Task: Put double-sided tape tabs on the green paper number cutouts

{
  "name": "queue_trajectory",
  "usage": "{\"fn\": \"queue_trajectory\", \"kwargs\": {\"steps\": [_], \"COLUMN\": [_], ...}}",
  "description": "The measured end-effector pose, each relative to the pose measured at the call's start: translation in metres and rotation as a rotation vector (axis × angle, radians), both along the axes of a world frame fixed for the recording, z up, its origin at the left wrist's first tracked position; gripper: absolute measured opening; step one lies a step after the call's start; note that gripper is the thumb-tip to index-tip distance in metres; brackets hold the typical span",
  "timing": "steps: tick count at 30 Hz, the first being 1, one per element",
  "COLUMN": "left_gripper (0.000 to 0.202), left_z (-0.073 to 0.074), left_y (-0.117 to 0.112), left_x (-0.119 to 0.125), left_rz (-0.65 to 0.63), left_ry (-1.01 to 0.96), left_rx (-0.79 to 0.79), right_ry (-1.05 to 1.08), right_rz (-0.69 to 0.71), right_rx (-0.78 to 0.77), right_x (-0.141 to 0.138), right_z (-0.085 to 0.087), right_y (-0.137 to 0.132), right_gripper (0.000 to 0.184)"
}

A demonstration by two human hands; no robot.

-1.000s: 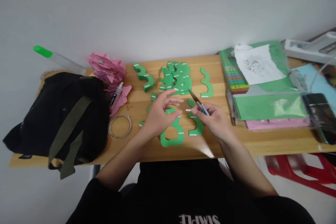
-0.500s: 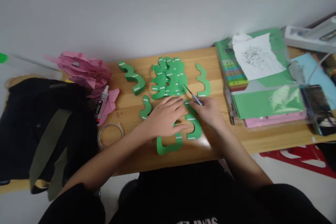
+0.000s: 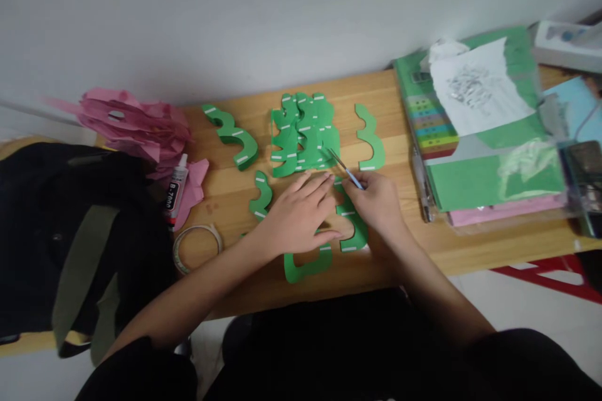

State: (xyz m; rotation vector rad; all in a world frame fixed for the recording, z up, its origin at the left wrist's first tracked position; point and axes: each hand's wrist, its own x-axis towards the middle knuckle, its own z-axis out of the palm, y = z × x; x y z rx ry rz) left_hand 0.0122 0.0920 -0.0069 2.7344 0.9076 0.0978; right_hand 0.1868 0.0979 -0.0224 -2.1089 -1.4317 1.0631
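My left hand (image 3: 298,213) lies flat, fingers stretched out, on a green wavy paper cut-out (image 3: 305,265) near the front edge of the wooden table (image 3: 390,106). My right hand (image 3: 376,203) is closed round small scissors (image 3: 345,169) whose blades point up and left toward a pile of green cut-outs (image 3: 303,135). Under the right hand lies another green wavy piece (image 3: 355,232). Single green pieces lie at the left (image 3: 232,135), lower left (image 3: 262,194) and right (image 3: 371,138) of the pile.
A black bag (image 3: 70,225) fills the table's left end. Pink paper scraps (image 3: 132,125), a glue tube (image 3: 175,191) and a tape roll (image 3: 197,247) lie beside it. Coloured paper packs (image 3: 480,169) with a white sheet (image 3: 475,88) lie at the right.
My left hand has come down from a raised, loose pose to lie flat on the green cut-out. The view has shifted left and nearer. The right hand keeps the scissors.
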Motion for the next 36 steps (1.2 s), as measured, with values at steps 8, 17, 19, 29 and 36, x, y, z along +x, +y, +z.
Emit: {"fn": "queue_trajectory", "kwargs": {"steps": [8,17,19,29,36], "left_gripper": [0.060,0.043,0.026,0.020,0.028], "left_z": [0.005,0.010,0.016,0.039,0.030], "left_y": [-0.009,0.006,0.004,-0.092,-0.115], "left_x": [0.007,0.006,-0.006,-0.064,-0.039], "left_rz": [-0.017,0.126,0.318,0.886,0.805], "left_ry": [0.094,-0.236,-0.443,-0.814,-1.162], "left_rx": [0.077,-0.145,-0.210,-0.558,-0.926], "right_ry": [-0.155,0.053,0.291,0.822,0.770], "right_rz": [0.032,-0.169,-0.227,-0.268,0.116], "right_rx": [0.049,0.115,0.119,0.042,-0.059], "right_x": [-0.005,0.000,0.006,0.008,-0.031], "right_z": [0.002,0.000,0.000,0.036,0.050], "right_y": [-0.001,-0.001,-0.003,-0.050,-0.086], "right_gripper": [0.022,0.011,0.014,0.023,0.029]}}
